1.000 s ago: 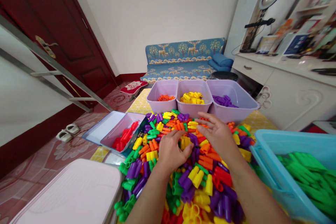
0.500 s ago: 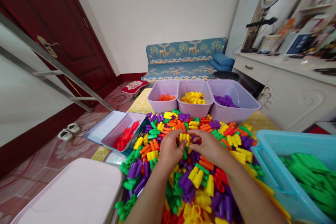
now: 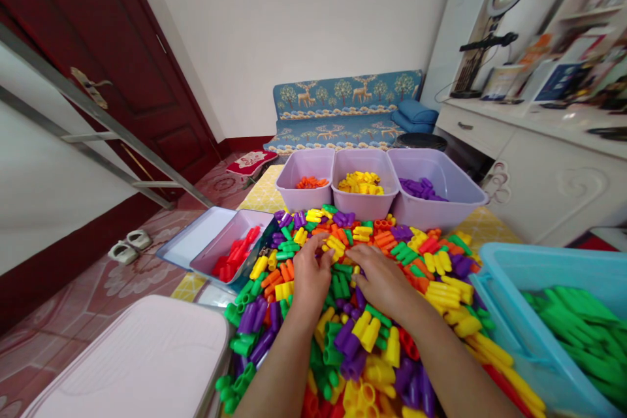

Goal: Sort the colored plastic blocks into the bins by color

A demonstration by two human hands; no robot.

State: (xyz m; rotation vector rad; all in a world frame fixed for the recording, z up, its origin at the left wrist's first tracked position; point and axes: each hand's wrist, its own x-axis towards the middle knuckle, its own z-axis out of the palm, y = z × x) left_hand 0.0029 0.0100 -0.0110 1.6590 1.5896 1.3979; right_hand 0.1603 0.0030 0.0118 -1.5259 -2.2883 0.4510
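Observation:
A yellow plastic toy piece of joined tubes [image 3: 335,247] sits at the fingertips of my left hand [image 3: 311,274], pinched between thumb and fingers just above the pile. My right hand [image 3: 379,279] is close beside it, low over the pieces, with thumb and index finger apart. Between those two fingers a smaller yellow piece [image 3: 356,272] shows, apparently lying in the pile; whether they touch it I cannot tell. Under both hands spreads a heap of mixed tube-shaped pieces in green, purple, orange, red and yellow, including a purple piece [image 3: 351,343].
Behind the heap stand lilac bins holding orange [image 3: 304,196], yellow [image 3: 365,204] and purple pieces [image 3: 435,214]. A lidded box [image 3: 206,235] with red pieces is at left, near a pale pink lid [image 3: 132,359]. At right is a blue tub [image 3: 504,313] of green pieces.
My hands have moved slightly apart. The yellow piece that was between both hands has shifted left and tilted, staying with my left hand, while my right hand has lowered toward the pile.

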